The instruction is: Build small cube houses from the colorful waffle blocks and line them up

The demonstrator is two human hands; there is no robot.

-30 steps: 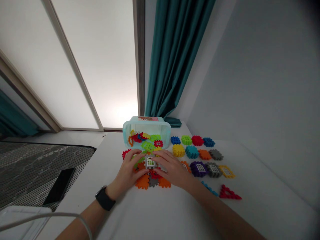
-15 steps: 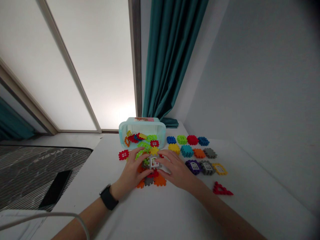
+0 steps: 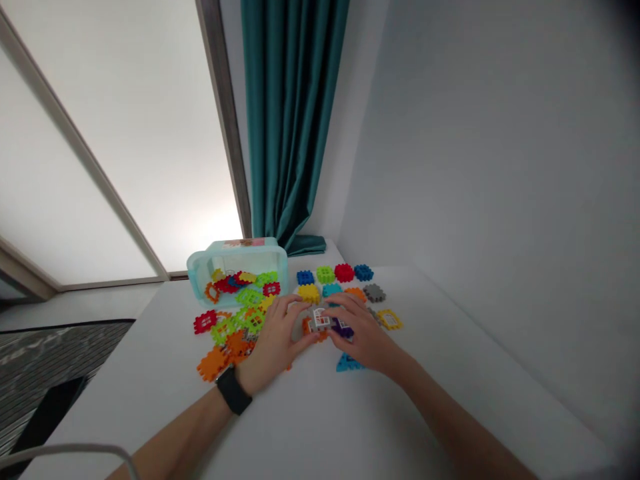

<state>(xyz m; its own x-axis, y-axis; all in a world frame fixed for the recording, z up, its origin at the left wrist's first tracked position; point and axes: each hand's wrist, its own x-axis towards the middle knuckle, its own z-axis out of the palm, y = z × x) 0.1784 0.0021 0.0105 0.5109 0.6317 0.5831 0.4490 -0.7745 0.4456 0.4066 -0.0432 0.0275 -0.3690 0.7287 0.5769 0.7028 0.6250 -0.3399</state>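
Note:
Between my two hands is a grey interlocking toy block with a white window (image 3: 321, 318). My left hand (image 3: 277, 337), wearing a dark watch, has its thumb and fingertips on the block's left side. From the right, my right hand (image 3: 360, 330) grips the same block with thumb and fingers. Just behind and below it an orange piece (image 3: 307, 325) and a purple block (image 3: 342, 327) show in part. A blue triangular piece (image 3: 349, 362) lies by my right wrist, partly covered by it.
A pale blue plastic tub (image 3: 195, 267) lies on its side, loose pieces spilling out. Orange pieces (image 3: 213, 364) lie left of my left hand. Sorted stacks, among them a red one (image 3: 344, 273) and a yellow one (image 3: 309, 293), stand beyond my hands. A yellow frame (image 3: 389, 319) lies at right.
The view has swung to the right. Both hands have carried the grey window block from over the loose pile rightwards to beside the purple block. A blue triangular piece now shows below my right hand.

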